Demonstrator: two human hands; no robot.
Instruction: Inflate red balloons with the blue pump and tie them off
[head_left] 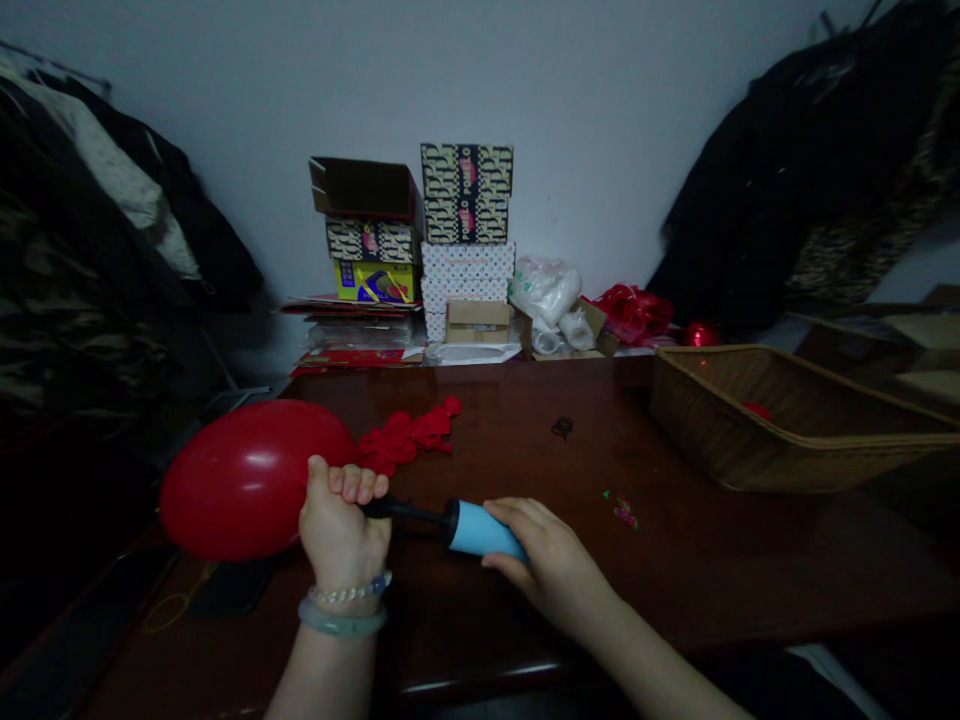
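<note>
A large inflated red balloon (255, 480) is at the left, against my left hand (346, 515). That hand is closed around the balloon's neck and the black end of a hand balloon pump; the join between them is hidden by my fingers. The pump (480, 528) has a light blue barrel and a thin black rod. My right hand (551, 555) wraps around the barrel's right end. Just beyond my left hand, a pile of uninflated red balloons (409, 435) lies on the dark brown table (540, 460).
A wicker basket (810, 440) with something red inside stands at the right. Small colourful bits (622, 512) and a dark band (562, 428) lie on the table. Stacked boxes (466, 200) and plastic bags (547, 290) line the back. Coats (750, 170) hang on both sides.
</note>
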